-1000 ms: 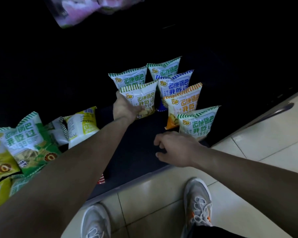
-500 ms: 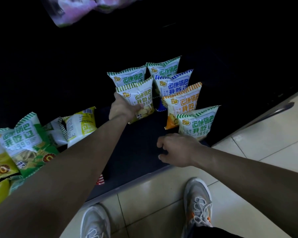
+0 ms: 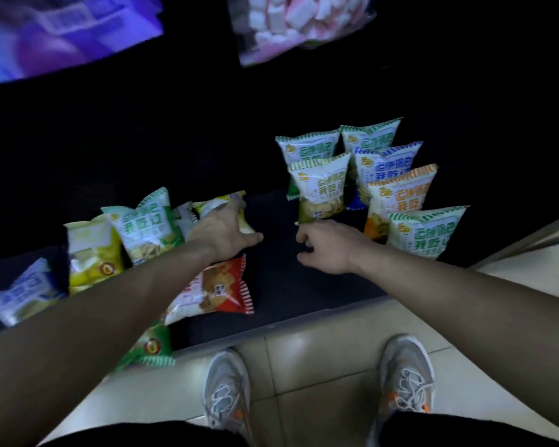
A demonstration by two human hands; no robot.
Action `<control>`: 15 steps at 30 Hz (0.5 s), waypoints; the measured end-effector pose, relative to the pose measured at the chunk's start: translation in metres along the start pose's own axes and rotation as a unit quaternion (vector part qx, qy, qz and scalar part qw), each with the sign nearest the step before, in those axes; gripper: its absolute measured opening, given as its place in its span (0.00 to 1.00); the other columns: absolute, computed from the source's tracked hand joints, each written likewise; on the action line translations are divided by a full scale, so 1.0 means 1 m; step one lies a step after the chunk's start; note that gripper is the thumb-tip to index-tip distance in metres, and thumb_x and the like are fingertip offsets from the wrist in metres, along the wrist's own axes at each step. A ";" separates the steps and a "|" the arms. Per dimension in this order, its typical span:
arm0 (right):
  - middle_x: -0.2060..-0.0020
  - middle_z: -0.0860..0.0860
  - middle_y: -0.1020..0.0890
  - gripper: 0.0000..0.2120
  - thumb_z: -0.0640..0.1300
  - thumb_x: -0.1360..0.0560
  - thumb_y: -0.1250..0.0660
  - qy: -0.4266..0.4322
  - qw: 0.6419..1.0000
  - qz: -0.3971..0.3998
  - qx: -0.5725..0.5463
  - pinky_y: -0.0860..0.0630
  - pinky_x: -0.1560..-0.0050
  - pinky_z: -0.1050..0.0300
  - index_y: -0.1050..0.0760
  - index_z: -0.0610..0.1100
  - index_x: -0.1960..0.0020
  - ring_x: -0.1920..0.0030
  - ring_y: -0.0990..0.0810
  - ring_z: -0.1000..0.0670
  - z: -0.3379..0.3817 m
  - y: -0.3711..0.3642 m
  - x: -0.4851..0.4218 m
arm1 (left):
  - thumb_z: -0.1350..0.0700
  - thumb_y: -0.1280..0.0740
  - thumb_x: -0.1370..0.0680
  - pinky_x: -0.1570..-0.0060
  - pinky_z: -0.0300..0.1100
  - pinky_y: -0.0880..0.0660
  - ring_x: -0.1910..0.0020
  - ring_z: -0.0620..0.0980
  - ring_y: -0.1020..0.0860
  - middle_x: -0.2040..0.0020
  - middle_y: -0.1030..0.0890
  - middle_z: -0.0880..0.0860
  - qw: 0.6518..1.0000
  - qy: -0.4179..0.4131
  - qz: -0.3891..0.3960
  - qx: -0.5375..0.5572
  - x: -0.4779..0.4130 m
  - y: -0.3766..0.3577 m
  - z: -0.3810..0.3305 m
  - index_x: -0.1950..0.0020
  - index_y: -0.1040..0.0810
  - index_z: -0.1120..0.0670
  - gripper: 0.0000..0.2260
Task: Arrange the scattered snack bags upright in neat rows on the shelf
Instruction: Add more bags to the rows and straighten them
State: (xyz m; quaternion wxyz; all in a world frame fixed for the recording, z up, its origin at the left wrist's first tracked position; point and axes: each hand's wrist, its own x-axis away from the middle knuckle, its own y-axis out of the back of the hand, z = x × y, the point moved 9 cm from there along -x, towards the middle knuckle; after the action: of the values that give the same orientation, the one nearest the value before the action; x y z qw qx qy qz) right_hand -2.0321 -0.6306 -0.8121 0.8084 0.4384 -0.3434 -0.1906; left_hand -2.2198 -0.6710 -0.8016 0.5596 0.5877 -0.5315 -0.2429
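Several snack bags stand upright in two rows at the right of the dark shelf. They include a green-striped bag in the left row, then an orange bag and a green front bag in the right row. Loose bags lie jumbled at the left, among them a red bag lying flat. My left hand reaches into that pile, its fingers closed over a yellow-white bag. My right hand hovers low over the shelf, just in front of the rows. Its fingers are curled and hold nothing.
A marshmallow bag and a purple pack hang above on an upper level. The shelf's front edge meets pale floor tiles, where my two grey shoes stand. A green bag overhangs the shelf edge.
My left hand let go of the green-striped bag, which now stands in the left row, and swung left onto the yellow-white bag. The view has shifted, showing more of the pile.
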 end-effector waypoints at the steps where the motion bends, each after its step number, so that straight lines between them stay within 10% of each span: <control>1: 0.38 0.50 0.23 0.21 0.55 0.23 0.34 0.005 1.000 0.006 0.001 0.24 0.44 0.50 0.29 0.49 0.32 0.40 0.25 0.47 0.009 -0.004 -0.006 | 0.36 0.31 0.29 0.41 0.51 0.25 0.36 0.56 0.25 0.29 0.28 0.53 1.000 -0.004 0.008 -0.021 0.012 0.005 0.014 0.25 0.38 0.49 0.37; 15: 0.34 0.46 0.31 0.28 0.58 0.22 0.37 0.142 0.986 0.043 0.078 0.29 0.37 0.47 0.35 0.46 0.27 0.34 0.30 0.43 0.149 -0.103 -0.078 | 0.41 0.31 0.26 0.36 0.48 0.28 0.31 0.52 0.29 0.28 0.30 0.50 0.999 0.000 0.041 -0.023 0.089 -0.012 0.159 0.27 0.34 0.46 0.30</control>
State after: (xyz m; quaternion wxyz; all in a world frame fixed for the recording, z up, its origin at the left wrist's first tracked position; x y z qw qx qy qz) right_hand -2.1945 -0.7252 -0.8725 0.8199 0.5073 -0.2573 -0.0640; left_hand -2.3274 -0.8164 -0.8261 0.5821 0.5526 -0.5495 -0.2321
